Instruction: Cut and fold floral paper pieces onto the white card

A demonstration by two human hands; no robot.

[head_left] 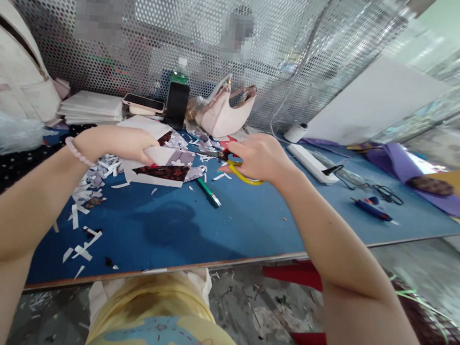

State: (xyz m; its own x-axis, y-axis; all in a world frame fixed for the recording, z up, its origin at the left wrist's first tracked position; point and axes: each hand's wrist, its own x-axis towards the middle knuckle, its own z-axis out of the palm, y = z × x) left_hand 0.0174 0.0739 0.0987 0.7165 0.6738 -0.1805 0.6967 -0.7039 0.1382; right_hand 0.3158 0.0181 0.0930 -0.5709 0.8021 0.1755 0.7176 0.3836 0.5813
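**Patterned paper (161,172) in left hand (130,145), scissors (247,178) in right hand (260,156)**

The paper was in front of the person, over the blue table (229,229); whether it touched the surface, I could not tell. The left fingers were closed on its left side, and the right fingers were curled around the yellow plastic handles. How wide the blades stood, I could not make out. I judged the paper light, flexible and easy to crease, so its plain white margin seemed the safest place for holding. The print was dark red and black, beside pale purple. Narrow, straight-edged scraps (88,181) lay around.
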